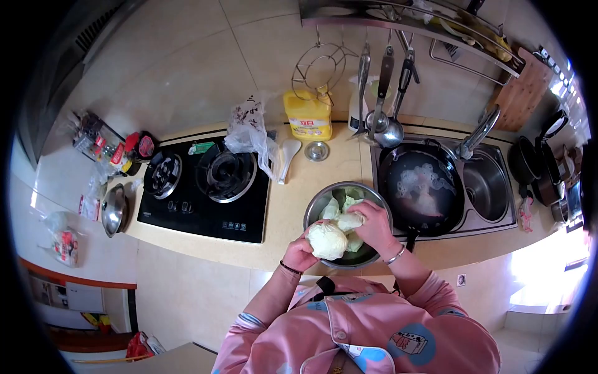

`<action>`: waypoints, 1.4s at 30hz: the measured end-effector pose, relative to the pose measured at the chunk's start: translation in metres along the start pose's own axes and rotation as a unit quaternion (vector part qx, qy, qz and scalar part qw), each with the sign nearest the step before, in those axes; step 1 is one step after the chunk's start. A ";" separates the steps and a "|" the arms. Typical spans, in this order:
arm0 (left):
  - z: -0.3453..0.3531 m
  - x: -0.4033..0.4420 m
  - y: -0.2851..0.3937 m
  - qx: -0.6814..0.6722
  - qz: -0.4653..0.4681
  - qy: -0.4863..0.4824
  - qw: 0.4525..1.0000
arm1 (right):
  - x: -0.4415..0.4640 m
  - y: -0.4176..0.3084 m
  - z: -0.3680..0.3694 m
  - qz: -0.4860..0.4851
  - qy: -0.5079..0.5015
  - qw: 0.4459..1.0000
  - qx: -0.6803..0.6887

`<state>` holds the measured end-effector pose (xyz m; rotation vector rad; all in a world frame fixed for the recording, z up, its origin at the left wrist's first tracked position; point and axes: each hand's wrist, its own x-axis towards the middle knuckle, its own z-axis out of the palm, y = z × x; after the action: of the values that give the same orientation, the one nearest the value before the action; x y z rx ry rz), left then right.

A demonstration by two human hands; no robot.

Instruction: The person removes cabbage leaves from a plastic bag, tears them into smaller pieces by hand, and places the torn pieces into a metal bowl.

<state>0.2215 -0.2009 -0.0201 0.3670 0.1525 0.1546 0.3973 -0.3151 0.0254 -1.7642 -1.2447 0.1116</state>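
From the head view, I see the left hand (301, 254) curled round a pale cabbage (327, 242), over the near-left side of a metal bowl (316, 206) on the worktop (288, 215); the right hand (375, 228) pinches a leaf (350, 222) beside it. Leaves are apparently being torn off; another pull calls for a steady left grip.

Your cabbage (327, 242) looks smooth and faintly waxy above the shiny metal bowl (316, 212). You wear soft, matt pink cloth (367, 324) and a polished metal bracelet (396, 254). Before you, the cooktop (242, 218) is glossy black, the counter (286, 215) smooth, the sink (484, 187) brushed-looking metal, the jug (298, 107) yellow plastic, the bag (246, 124) thin crinkled plastic, and the board (526, 87) matt wood.
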 end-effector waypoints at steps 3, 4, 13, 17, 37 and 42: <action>0.000 0.000 -0.003 -0.004 0.011 0.009 1.000 | -0.001 0.022 0.008 0.025 -0.063 0.998 -0.011; -0.003 0.000 -0.004 -0.013 0.012 0.006 1.000 | -0.001 0.021 0.009 0.144 -0.076 0.982 0.098; -0.030 -0.004 -0.018 -0.064 0.003 0.000 0.998 | -0.018 0.035 0.035 0.323 -0.053 0.862 0.386; -0.018 -0.003 -0.015 -0.093 -0.008 -0.048 0.995 | -0.027 0.048 0.052 0.356 -0.040 0.836 0.416; 0.024 0.006 0.007 0.032 0.071 0.070 0.995 | -0.024 -0.020 -0.004 0.112 -0.018 0.989 0.099; 0.024 0.005 -0.001 0.144 0.141 0.063 0.977 | -0.018 -0.036 0.001 -0.039 0.015 0.998 0.050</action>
<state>0.2305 -0.2092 0.0009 0.6683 0.2493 0.4390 0.3638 -0.3270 0.0437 -1.6245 -1.2621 0.0999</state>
